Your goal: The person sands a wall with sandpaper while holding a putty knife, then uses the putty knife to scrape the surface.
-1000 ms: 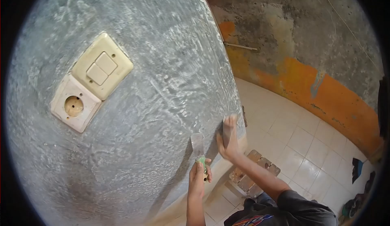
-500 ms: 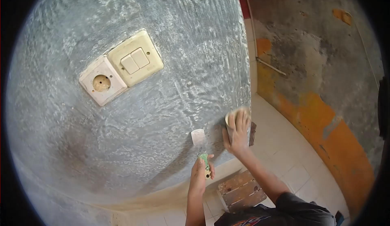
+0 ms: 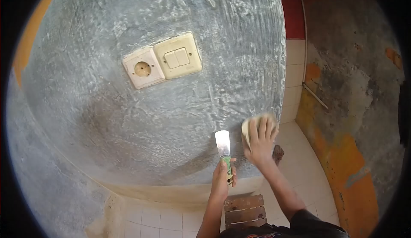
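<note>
My left hand (image 3: 223, 179) grips the green handle of a putty knife (image 3: 224, 148), its metal blade pointing up against the grey plastered wall (image 3: 128, 118). Just to the right, my right hand (image 3: 260, 140) lies flat on the wall with fingers spread, pressing a pale sanding pad (image 3: 252, 124) near the wall's right edge. Higher up on the wall sit a cream double light switch (image 3: 177, 57) and a white round socket (image 3: 143, 69) side by side.
A small wooden slat stool (image 3: 244, 209) stands on the white tiled floor (image 3: 154, 218) below my arms. To the right is a side wall (image 3: 351, 109) with peeling orange and grey paint and a thin pipe (image 3: 316, 94).
The view has swung left and levelled, so the switch and socket sit nearer the middle. Both hands have shifted slightly right along the wall; the knife blade now points straight up.
</note>
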A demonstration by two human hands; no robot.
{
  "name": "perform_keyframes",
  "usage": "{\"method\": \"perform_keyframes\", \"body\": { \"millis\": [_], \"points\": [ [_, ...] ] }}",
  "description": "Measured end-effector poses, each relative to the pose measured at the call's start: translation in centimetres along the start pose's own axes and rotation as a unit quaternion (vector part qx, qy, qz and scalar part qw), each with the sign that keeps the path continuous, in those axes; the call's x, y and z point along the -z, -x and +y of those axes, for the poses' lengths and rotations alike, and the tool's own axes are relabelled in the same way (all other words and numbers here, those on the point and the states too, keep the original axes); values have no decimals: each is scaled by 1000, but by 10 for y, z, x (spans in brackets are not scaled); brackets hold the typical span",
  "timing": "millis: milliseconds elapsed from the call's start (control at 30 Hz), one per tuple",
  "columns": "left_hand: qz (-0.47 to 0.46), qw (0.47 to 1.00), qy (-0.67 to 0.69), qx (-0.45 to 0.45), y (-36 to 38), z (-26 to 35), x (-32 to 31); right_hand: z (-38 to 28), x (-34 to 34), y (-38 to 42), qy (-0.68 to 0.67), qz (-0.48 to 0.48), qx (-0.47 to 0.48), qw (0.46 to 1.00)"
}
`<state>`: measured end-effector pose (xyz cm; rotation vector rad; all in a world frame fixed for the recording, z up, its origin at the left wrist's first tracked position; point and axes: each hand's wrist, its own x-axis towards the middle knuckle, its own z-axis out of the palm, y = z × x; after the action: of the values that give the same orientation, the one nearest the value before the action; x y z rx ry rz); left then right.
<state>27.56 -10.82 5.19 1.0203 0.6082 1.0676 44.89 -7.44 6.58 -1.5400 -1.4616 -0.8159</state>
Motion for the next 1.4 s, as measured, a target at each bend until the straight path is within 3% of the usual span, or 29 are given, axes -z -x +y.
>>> {"method": "perform_keyframes", "body": {
  "millis": [67,100,167,267,333,400,533,600,733,767,900,1033,1100,1200,1267,1400],
  "points": [
    [27,999,-32,-17,1,1,0,-2,-9,39,-19,-147,-23,989],
    [33,999,-33,-24,2,3,-1,-4,-7,31,-25,-144,-17,989],
    [47,994,-90,-40,1,10,-3,-7,8,-8,-15,-28,-7,999],
    [54,994,-73,-62,2,19,-8,-8,50,-94,-22,24,13,999],
    [58,994,-67,-67,2,21,-7,-13,52,-106,-25,69,27,997],
    [60,994,-57,-71,2,17,-6,-17,41,-93,-14,54,14,998],
    [79,991,-78,-76,8,2,4,-22,-3,5,-58,-12,7,998],
    [81,991,-83,-62,9,0,8,-25,-7,23,-49,-111,-13,993],
    [39,992,-104,-60,14,1,16,-30,37,-80,-24,29,-6,999],
    [30,991,-114,-57,15,3,17,-31,40,-96,-24,27,-4,999],
    [39,996,-57,-51,23,2,25,-45,24,-97,20,94,2,995],
    [59,998,-31,-15,33,15,44,-74,-20,0,-4,-43,4,999],
    [52,998,-32,-12,35,27,58,-85,-21,-7,-4,-84,4,996],
    [66,998,6,4,40,41,83,-107,12,-90,-4,-31,31,999],
    [57,998,23,1,41,55,102,-123,20,-130,-13,91,37,995],
    [19,997,74,-10,38,81,143,-176,-22,-100,-8,111,-7,994]
  ]
}}
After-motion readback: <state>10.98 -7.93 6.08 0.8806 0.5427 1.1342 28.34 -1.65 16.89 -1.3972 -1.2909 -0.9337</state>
